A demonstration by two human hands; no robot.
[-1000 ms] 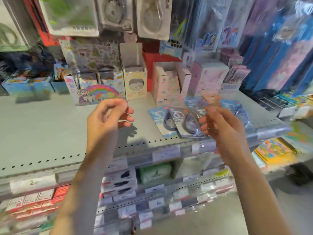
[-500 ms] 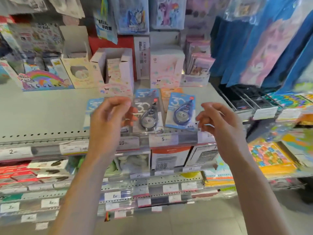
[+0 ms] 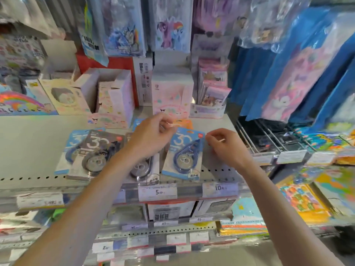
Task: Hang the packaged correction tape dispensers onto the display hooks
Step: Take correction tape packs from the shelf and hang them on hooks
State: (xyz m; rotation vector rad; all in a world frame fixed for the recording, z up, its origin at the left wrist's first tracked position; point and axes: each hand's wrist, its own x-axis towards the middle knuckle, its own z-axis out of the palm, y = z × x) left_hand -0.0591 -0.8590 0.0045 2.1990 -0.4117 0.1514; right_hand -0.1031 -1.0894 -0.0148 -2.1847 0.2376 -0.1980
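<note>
Correction tape packs lying flat in a loose row on the grey shelf [image 3: 28, 146], seen from the head camera; landmark: the blue pack [image 3: 183, 153] at the row's right end, just behind the "5.00" price tag [image 3: 157, 192]. Left of the blue pack, a pack [image 3: 143, 167] mostly hidden under the left forearm, only its lower end showing; further left, a dark pack [image 3: 96, 154] overlapping a pale blue one [image 3: 66, 150]. Behind the blue pack, an orange card [image 3: 183, 123] half covered, print unreadable. Further behind, pastel cartoon boxes [image 3: 172, 93], blurred. Right of the blue pack, wire hooks [image 3: 259, 135] jutting forward, tips hard to make out. Left hand [image 3: 151, 135] over the blue pack's top left corner, thumb and forefinger pinched near the orange card; whether anything is gripped, cannot tell. Right hand [image 3: 226, 144] just right of the blue pack's top edge, fingers curled in, thumb and forefinger nearly meeting, apparently not touching the pack.
</note>
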